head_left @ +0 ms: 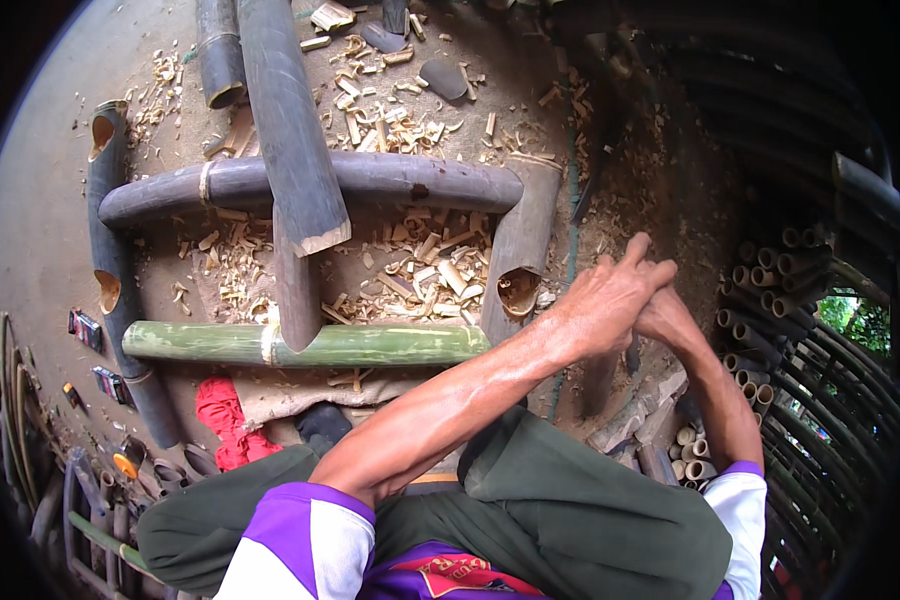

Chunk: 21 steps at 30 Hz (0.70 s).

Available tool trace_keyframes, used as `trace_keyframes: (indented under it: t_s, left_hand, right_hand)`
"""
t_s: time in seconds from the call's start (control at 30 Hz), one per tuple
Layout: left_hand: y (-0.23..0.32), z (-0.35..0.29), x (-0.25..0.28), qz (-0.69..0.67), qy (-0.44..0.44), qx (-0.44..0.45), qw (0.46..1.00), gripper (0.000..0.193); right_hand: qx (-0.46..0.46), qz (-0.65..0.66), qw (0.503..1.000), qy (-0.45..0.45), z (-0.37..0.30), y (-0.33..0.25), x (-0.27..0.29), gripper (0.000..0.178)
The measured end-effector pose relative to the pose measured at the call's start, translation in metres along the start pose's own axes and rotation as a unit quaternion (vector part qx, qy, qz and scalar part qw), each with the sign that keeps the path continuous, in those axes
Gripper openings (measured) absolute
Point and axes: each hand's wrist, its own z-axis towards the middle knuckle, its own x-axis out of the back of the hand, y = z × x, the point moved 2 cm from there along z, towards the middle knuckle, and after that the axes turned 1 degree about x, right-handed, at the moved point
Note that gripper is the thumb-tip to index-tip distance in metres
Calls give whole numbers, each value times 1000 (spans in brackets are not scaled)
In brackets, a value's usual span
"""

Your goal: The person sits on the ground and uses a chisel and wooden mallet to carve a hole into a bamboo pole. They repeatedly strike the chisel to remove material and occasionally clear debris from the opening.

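Note:
My left hand reaches across to the right and lies over my right hand, its fingers bent and clasped against it. The right hand's fingers are mostly hidden behind the left. Left of both hands is a bamboo frame: a notched grey post, a bowed dark pole and a green pole nearest my legs. A short bamboo crosspiece joins the two poles. Over the bowed pole lies a thick dark bamboo culm with a pale cut end.
Wood shavings litter the ground. A dark post with cut holes forms the frame's left side. Red cloth lies by my left knee. Small boxes sit farther left. Stacked bamboo poles stand at right.

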Motion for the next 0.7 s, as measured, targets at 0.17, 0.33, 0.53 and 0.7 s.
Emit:
trace_keyframes:
  t_s: [0.17, 0.33, 0.53, 0.7]
  left_hand:
    - [-3, -6, 20, -74, 108, 13, 991, 84]
    - [-10, -14, 28, -110, 229, 10, 967, 88]
    - [-19, -34, 35, -97, 395, 11, 913, 92]
    - [-7, -30, 10, -63, 374, 50, 924, 108]
  right_hand:
    - [67, -93, 993, -34, 37, -33, 45, 37]
    - [93, -150, 983, -55, 67, -66, 70, 34]
    - [111, -225, 966, -66, 100, -129, 83, 30]
    - [203, -174, 962, -60, 82, -100, 78, 33]
